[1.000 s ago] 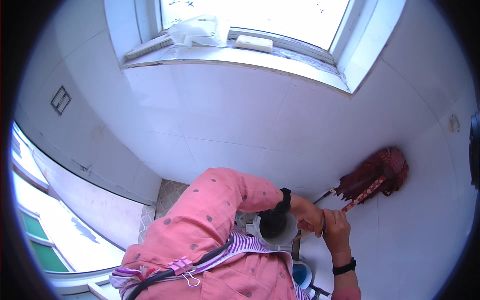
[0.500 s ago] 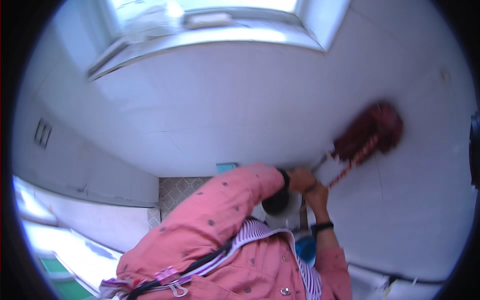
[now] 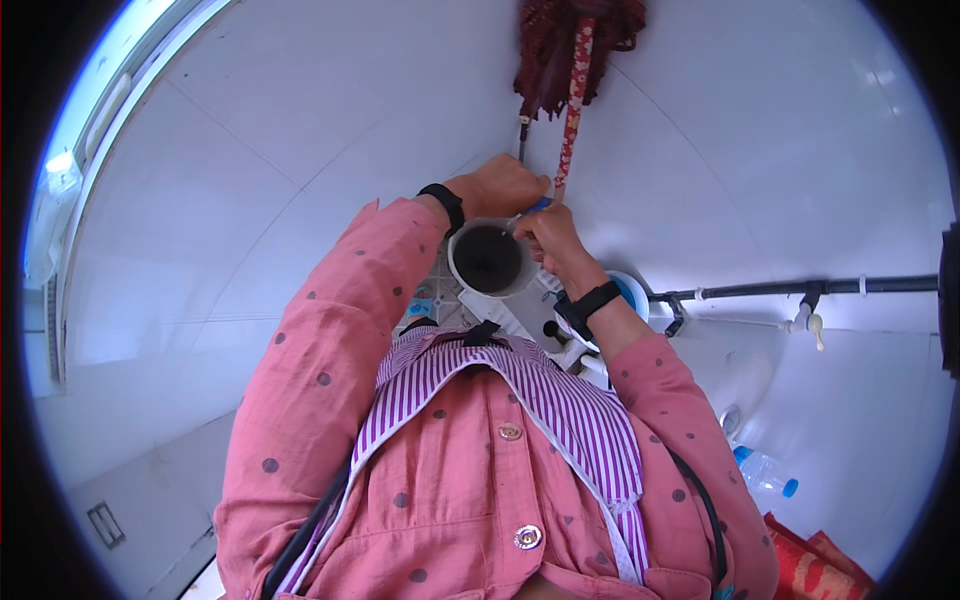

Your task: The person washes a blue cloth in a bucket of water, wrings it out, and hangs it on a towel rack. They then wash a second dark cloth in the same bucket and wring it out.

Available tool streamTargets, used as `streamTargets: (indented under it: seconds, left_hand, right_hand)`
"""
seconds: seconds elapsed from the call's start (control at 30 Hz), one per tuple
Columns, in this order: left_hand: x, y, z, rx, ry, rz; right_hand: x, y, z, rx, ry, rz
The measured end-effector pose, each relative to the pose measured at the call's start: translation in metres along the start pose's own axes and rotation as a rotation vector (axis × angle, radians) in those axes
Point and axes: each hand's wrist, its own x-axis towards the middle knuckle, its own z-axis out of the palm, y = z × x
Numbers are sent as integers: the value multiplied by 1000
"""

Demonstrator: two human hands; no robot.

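Beyond the left hand and right hand is a maroon mop; below them, a pail. Between the curled hands, a slim blue item points rightward and away, lengthwise; whether either grips it, I cannot tell.

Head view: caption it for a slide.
Left hand and right hand close together near a pale bucket and a red floral stick, with a maroon fringed bundle beyond.
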Motion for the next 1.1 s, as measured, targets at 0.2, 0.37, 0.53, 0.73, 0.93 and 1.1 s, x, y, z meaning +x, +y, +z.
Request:
streamTargets:
  seconds: [0.2,0.37,0.53,0.73,0.93,1.1]
  left_hand:
    - [14,10,-1,-5,49,74]
    - [24,22,7,-120,109,151]
    - [35,39,22,-161,168,260]
    - [67,66,30,-252,142,422]
    - [94,71,47,-654,54,244]
    - [70,72,39,-1119,-583,242]
  right_hand:
    - [-12,9,-15,301,-135,180]
    - [-24,27,-28,518,-250,171]
    - [-35,49,-43,688,-224,201]
    - [-53,75,-56,987,-231,177]
    - [-126,58,-49,811,-180,-302]
    - [-190,29,-16,-1170,851,-908]
